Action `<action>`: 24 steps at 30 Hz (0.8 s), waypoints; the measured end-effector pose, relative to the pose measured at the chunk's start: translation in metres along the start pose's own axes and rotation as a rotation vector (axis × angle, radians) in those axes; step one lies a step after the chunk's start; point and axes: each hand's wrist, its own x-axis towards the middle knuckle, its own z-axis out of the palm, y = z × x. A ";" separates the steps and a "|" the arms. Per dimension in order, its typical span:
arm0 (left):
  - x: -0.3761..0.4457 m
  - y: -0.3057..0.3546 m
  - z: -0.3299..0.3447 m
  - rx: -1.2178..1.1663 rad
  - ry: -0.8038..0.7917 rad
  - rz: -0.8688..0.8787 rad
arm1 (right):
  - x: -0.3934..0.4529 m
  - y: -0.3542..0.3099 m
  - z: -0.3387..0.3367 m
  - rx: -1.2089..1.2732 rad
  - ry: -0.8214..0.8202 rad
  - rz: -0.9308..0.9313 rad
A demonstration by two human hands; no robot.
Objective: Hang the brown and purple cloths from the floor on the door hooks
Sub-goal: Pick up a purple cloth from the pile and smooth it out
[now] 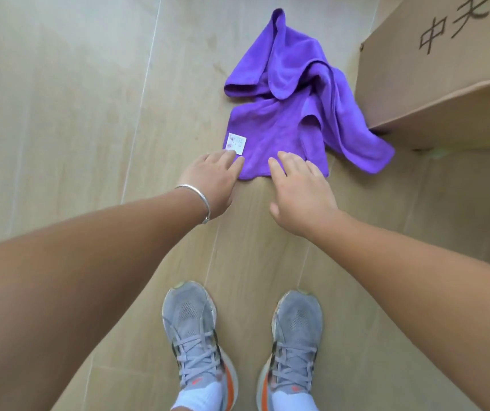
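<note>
The purple cloth point(285, 114) lies crumpled on the pale wood floor point(59, 114), with a white label at its near left corner. My left hand point(211, 182), a silver bangle on its wrist, reaches to the cloth's near edge with its fingertips at the label corner. My right hand point(300, 194) is stretched out beside it, fingers straight and over the near right part of the edge. Neither hand grips anything. No brown cloth, door or hooks are in view.
A large cardboard box point(445, 69) with printed characters stands on the floor at the upper right, touching the cloth's far side. My two grey and orange running shoes point(240, 345) stand below the hands.
</note>
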 end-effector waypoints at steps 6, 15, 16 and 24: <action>0.031 -0.008 0.025 0.082 0.080 0.013 | 0.041 0.000 0.032 -0.116 -0.013 -0.009; 0.029 -0.017 0.002 0.024 0.076 -0.021 | 0.051 0.021 0.003 -0.161 0.087 0.035; 0.022 -0.016 -0.007 0.025 0.070 -0.016 | 0.045 0.022 -0.006 -0.172 0.066 0.030; -0.068 -0.026 -0.120 -0.136 0.194 -0.078 | -0.019 0.019 -0.117 -0.327 -0.035 0.021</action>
